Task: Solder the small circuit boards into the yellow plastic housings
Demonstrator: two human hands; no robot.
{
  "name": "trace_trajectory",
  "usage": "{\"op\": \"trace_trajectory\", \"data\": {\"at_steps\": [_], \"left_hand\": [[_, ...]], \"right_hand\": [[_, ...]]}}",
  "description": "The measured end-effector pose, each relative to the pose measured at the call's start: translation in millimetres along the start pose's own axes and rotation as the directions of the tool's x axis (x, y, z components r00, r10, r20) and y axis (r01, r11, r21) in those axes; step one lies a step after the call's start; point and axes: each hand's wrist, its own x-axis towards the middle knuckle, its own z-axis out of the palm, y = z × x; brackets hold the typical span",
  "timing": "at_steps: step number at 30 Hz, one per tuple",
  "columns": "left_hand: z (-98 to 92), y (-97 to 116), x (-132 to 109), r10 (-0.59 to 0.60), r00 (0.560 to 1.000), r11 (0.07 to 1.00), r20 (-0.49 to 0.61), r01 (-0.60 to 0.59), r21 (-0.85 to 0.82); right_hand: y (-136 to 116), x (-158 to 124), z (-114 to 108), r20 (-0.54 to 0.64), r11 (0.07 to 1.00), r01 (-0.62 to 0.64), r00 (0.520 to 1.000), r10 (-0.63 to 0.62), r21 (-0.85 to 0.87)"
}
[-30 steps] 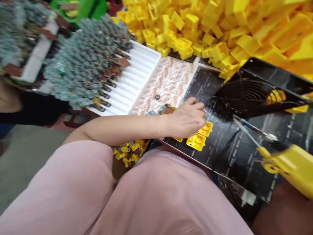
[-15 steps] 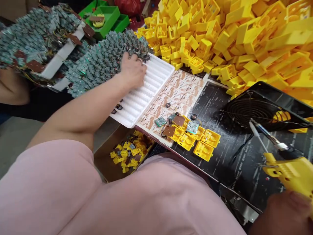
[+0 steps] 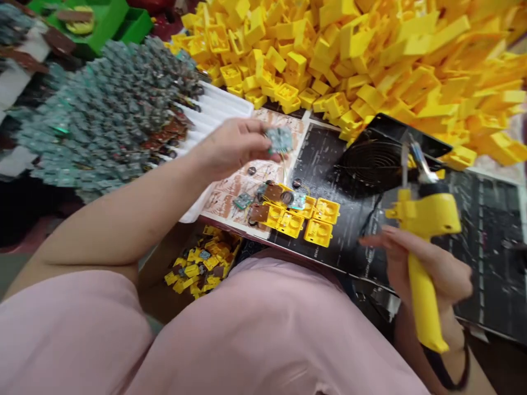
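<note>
My left hand (image 3: 242, 144) pinches a small green-grey circuit board (image 3: 280, 140) above the patterned part of the bench, a thin wire trailing under it. Wrapped round the handle of a yellow soldering gun (image 3: 424, 219), my right hand (image 3: 428, 263) is at the right, the metal tip pointing up and away from me. Between the hands, several open yellow plastic cases (image 3: 319, 233) lie grouped near the bench edge. Brown boards (image 3: 259, 213) and a second green board (image 3: 244, 201) rest on or beside them, with small round black parts (image 3: 297, 182) nearby.
A white ridged foam tray (image 3: 228, 104) at the left carries dense rows of circuit boards (image 3: 119, 104). A large heap of yellow cases (image 3: 349, 55) fills the back. A black fan (image 3: 379, 164) sits before it. Below the bench edge stands a box of yellow parts (image 3: 201, 260). Green bins (image 3: 94, 27) are far left.
My left hand has come off the foam tray and moved right, now with a circuit board in it. My right hand has raised the soldering gun and brought it further into view.
</note>
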Motion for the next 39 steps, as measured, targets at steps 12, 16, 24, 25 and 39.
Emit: {"op": "trace_trajectory", "data": {"at_steps": [12,16,24,25,39], "left_hand": [[124.1,9.5,-20.0,-0.167,0.825,0.867,0.54,0.384,-0.318],[117.1,11.6,-32.1,-0.056,0.89,0.971,0.453,0.154,-0.183],[113.6,5.1,-33.3,-0.001,0.976,0.995,0.22,0.023,-0.097],[115.1,2.7,-32.0,-0.03,0.978,0.981,0.205,0.069,-0.183],[128.8,-13.5,-36.7,-0.041,0.937,0.771,0.347,0.25,-0.586]], "right_hand": [[-15.9,16.6,9.1,-0.152,0.992,0.126,0.98,-0.126,-0.008],[-15.7,10.1,5.7,-0.137,0.994,0.081,0.987,-0.09,-0.071],[-24.1,-2.3,7.2,-0.139,0.987,-0.033,0.989,0.055,0.156],[-24.9,-4.4,7.4,-0.128,0.98,-0.053,0.989,0.079,0.194],[-30.7,-2.3,8.7,-0.191,0.927,-0.086,0.968,0.164,0.364]]}}
